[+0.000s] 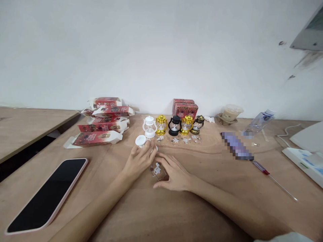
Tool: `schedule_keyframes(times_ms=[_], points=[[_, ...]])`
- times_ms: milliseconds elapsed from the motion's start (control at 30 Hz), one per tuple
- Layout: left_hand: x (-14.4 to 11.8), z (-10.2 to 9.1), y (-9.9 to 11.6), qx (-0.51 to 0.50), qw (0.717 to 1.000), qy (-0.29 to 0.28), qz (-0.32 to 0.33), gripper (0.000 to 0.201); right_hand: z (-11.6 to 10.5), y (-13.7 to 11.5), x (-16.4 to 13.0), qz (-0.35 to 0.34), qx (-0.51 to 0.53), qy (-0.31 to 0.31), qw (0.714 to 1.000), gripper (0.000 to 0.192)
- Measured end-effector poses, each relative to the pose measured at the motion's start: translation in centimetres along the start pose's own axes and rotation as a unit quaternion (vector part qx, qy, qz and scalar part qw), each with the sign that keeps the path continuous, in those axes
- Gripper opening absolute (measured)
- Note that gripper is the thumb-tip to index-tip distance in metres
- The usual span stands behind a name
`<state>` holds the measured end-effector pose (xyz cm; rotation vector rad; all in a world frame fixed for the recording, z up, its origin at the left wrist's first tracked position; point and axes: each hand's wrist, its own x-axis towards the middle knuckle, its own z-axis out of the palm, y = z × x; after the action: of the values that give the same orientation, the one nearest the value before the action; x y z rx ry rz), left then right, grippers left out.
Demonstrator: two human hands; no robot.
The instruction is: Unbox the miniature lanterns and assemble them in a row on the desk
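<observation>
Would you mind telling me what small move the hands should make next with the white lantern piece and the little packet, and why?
Probably the right hand should lift the small clear packet off the table. It lies flat beside the fingertips, while the left hand already rests on the white lantern piece. The finished lanterns in the row each have such a packet in front of them.

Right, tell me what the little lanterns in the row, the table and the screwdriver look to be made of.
Lanterns: probably moulded plastic; white, black and shiny gold-coloured bodies around clear globes, the gold likely a metallic coating.
Table: wood or wood veneer, matt, with visible brown grain.
Screwdriver: thin bright shaft, seemingly metal, with a translucent red handle, likely plastic.
</observation>
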<state>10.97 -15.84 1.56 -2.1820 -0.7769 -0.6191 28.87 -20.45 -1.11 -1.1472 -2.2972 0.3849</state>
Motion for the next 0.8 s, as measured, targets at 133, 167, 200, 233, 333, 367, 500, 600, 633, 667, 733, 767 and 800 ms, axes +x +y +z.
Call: schedule_keyframes(times_ms=[133,167,200,233,333,367,500,600,633,667,733,767,800], points=[[1.4,-1.4,-0.9,0.021,0.995,-0.091,0.023,0.032,-0.6,0.0,0.1,0.002,0.053,-0.064,0.997,0.09],[1.6,-1.6,-1.0,0.031,0.993,-0.109,0.024,0.031,-0.8,0.0,0.0,0.01,0.067,-0.076,0.995,0.09],[1.9,-1.8,-1.1,0.039,0.992,-0.12,0.025,0.031,-1.1,0.1,-0.1,0.019,0.079,-0.088,0.993,0.088],[2.1,-1.8,-1.2,0.044,0.991,-0.127,0.027,0.031,-1.3,0.1,-0.2,0.028,0.09,-0.097,0.991,0.086],[2.8,-1.7,-1.3,0.031,0.99,-0.129,0.053,0.039,-1.7,0.2,-0.4,0.05,0.11,-0.102,0.987,0.075],[3.1,-1.5,-1.4,0.024,0.989,-0.129,0.062,0.043,-1.7,0.3,-0.5,0.054,0.11,-0.1,0.987,0.072],[4.4,-0.7,-1.9,-0.025,0.986,-0.142,0.086,0.043,-1.3,0.6,-0.5,0.046,0.1,-0.092,0.99,0.065],[5.1,-0.1,-2.5,-0.06,0.978,-0.164,0.112,0.038,-1.1,0.7,-0.4,0.04,0.094,-0.081,0.992,0.064],[5.4,0.0,-2.8,-0.07,0.976,-0.169,0.119,0.039,-1.0,0.7,-0.3,0.038,0.091,-0.078,0.992,0.064],[5.6,-0.1,-3.0,-0.081,0.974,-0.172,0.123,0.041,-1.0,0.7,-0.3,0.035,0.087,-0.076,0.993,0.063],[5.9,-0.5,-3.5,-0.107,0.972,-0.167,0.125,0.048,-1.0,0.6,-0.2,0.032,0.079,-0.07,0.994,0.062],[5.9,-0.9,-3.6,-0.117,0.973,-0.158,0.121,0.049,-1.0,0.5,-0.1,0.032,0.075,-0.066,0.995,0.061],[5.8,-1.3,-3.8,-0.125,0.975,-0.143,0.113,0.046,-1.0,0.5,-0.1,0.031,0.071,-0.06,0.995,0.06]])
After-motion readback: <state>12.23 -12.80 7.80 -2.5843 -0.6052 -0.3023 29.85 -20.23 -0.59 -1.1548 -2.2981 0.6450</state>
